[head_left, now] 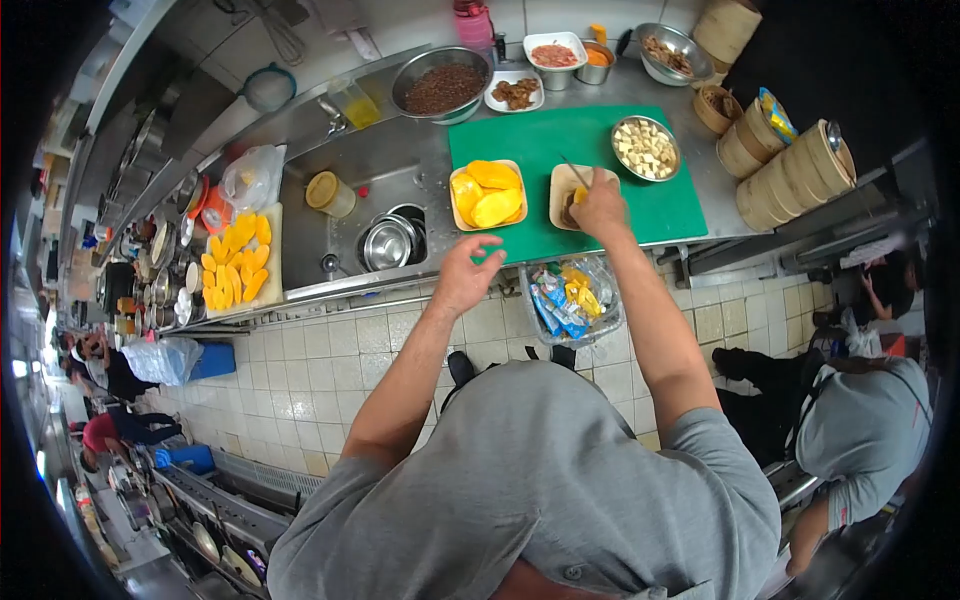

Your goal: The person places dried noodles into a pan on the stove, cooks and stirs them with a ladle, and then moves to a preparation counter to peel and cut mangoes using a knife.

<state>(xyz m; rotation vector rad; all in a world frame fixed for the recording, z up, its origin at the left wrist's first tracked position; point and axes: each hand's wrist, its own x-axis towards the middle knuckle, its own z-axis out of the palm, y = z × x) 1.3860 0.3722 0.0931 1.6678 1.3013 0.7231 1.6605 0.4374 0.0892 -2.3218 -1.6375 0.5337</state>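
Note:
My right hand (602, 207) reaches over a small paper tray (556, 212) on the green cutting board (560, 135), its fingers closed around a thin utensil (574, 170). A dark filling shows in that tray, partly hidden by the hand. My left hand (470, 275) hovers just off the counter's front edge, fingers curved and apart, holding nothing. Nearest to it is a similar tray filled with mango pieces (493, 190). On the board's right side stands a metal bowl of pale cubes (645, 148).
Left of the board is a sink (300, 245) with metal bowls, then a board of cut mango (237, 262). Bowls of ingredients (442, 82) line the back. Bamboo steamers (795, 180) stand at right. Below the counter is a bin (570, 300); a person (865, 415) is behind right.

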